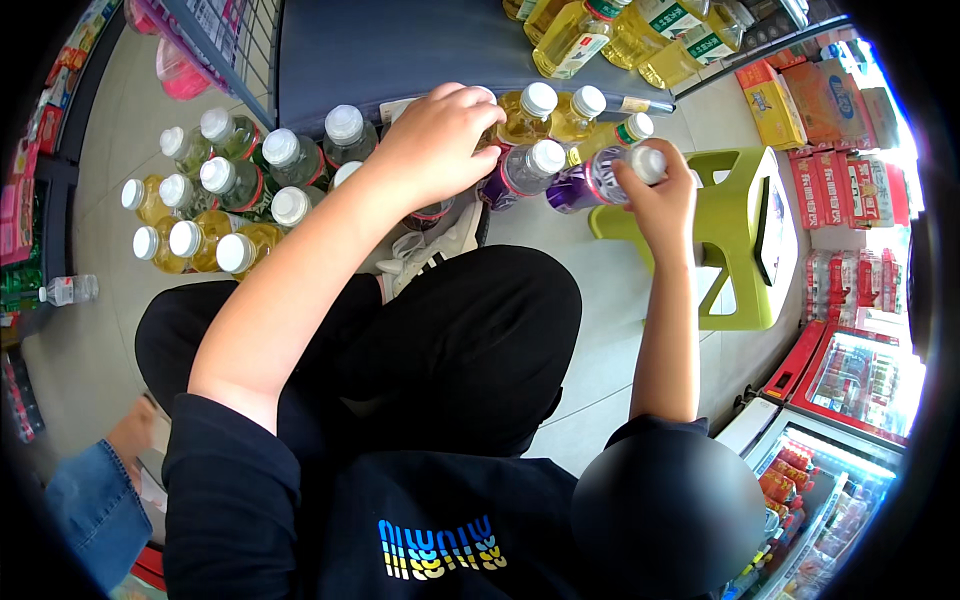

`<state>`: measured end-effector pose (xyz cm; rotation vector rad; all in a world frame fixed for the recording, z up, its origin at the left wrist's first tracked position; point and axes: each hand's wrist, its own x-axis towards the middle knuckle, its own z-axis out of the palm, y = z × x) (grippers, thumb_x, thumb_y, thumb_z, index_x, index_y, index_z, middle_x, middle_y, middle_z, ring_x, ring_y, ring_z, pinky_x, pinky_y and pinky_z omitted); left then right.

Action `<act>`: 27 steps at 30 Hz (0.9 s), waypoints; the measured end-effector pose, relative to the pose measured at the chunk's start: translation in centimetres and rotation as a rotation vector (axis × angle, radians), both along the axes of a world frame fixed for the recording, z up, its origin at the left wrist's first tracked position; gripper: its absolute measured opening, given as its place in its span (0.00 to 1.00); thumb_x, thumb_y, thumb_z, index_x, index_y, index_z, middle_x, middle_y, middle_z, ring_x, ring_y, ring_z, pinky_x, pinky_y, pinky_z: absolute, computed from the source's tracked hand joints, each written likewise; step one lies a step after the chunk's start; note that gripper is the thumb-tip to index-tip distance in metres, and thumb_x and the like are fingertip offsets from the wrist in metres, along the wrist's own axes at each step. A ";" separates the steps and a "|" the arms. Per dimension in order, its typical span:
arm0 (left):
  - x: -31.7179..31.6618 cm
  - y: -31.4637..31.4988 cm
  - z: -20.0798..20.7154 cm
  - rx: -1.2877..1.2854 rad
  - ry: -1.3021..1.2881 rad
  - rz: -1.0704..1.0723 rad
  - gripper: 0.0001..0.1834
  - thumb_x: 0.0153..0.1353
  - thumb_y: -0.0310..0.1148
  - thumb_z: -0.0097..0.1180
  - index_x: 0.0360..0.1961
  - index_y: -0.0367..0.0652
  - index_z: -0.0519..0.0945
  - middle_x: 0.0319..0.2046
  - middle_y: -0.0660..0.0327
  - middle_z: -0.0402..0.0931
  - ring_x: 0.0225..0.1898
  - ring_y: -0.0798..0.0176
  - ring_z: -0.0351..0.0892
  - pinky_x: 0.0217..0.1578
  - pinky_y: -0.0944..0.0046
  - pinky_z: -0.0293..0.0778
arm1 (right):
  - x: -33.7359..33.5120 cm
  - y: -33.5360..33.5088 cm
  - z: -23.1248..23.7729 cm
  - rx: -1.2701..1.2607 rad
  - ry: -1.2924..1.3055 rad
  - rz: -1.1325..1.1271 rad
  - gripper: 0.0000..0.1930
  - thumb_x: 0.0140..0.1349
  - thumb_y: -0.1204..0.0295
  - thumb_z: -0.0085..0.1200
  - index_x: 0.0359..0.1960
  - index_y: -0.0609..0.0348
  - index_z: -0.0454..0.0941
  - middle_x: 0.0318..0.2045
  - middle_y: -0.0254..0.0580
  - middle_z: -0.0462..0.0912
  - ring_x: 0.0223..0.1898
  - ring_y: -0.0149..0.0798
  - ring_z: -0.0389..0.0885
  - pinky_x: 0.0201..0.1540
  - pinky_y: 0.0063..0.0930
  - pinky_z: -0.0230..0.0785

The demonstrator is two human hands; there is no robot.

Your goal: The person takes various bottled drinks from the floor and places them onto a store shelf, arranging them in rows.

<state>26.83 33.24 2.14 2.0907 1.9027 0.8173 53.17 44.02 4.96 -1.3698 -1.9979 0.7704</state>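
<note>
My right hand (660,190) is closed round the upper part of a white-capped bottle with a purple label (575,190), which tilts with its cap toward me. My left hand (445,135) reaches over the row at the shelf edge, its fingers curled round the top of a bottle that they mostly hide. Between my hands stands another purple-labelled bottle (530,168). Bottles of yellow liquid (525,118) stand just behind it. To the left, on the floor, is a group of white-capped bottles, some with clear or greenish contents (240,185) and some yellow (205,238).
A dark grey shelf (400,50) lies ahead, with large oil-coloured bottles (575,40) on it. A green plastic stool (735,230) stands at the right. Beyond are stacked cartons (825,100) and a red-framed chest cooler (850,380). A person's jeans-clad leg (95,510) is at lower left.
</note>
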 end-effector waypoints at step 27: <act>3.7 1.1 -2.6 0.011 0.177 -0.119 0.30 0.62 0.29 0.56 0.67 0.57 0.72 0.35 0.62 0.82 0.46 0.57 0.82 0.71 0.40 0.54 | -1.0 3.8 -7.0 -0.291 0.028 0.121 0.23 0.50 0.71 0.68 0.49 0.63 0.77 0.35 0.43 0.85 0.36 0.37 0.84 0.41 0.32 0.77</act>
